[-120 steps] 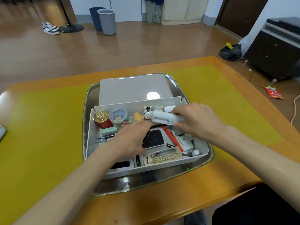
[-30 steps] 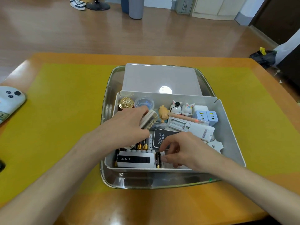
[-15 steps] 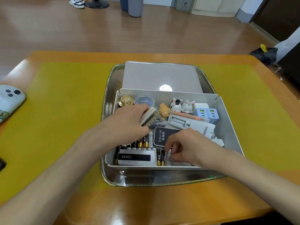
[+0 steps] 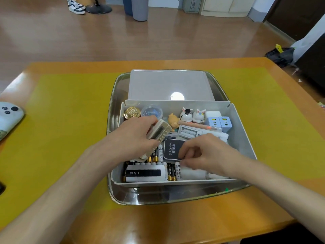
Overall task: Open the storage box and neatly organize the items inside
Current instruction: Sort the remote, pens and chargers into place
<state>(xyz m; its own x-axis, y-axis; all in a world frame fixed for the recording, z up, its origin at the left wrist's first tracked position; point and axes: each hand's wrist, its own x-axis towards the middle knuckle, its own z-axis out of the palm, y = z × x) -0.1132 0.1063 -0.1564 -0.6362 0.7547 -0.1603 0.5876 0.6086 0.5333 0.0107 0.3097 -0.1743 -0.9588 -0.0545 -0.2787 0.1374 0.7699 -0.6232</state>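
The white storage box (image 4: 243,136) stands open in a metal tray (image 4: 114,106), with its lid (image 4: 158,85) lying flat behind it. My left hand (image 4: 133,138) grips a beige remote (image 4: 161,132) over the box's left half. Curled over the black Wi-Fi device (image 4: 171,148) is my right hand (image 4: 207,152), its fingertips pinched near the device's lower edge; whether they hold anything is hidden. Several batteries (image 4: 171,170) and a BENTE box (image 4: 146,173) line the front wall.
Along the box's back wall sit a gold-lidded jar (image 4: 132,112), a clear tub (image 4: 152,111), small figurines (image 4: 186,116) and blue chargers (image 4: 219,121). A white game controller (image 4: 8,115) lies on the yellow mat at the far left. Bins (image 4: 139,7) stand on the floor beyond.
My right hand has drawn back from the front row of batteries up to the Wi-Fi device's lower edge. My left hand keeps hold of the beige remote in about the same place.
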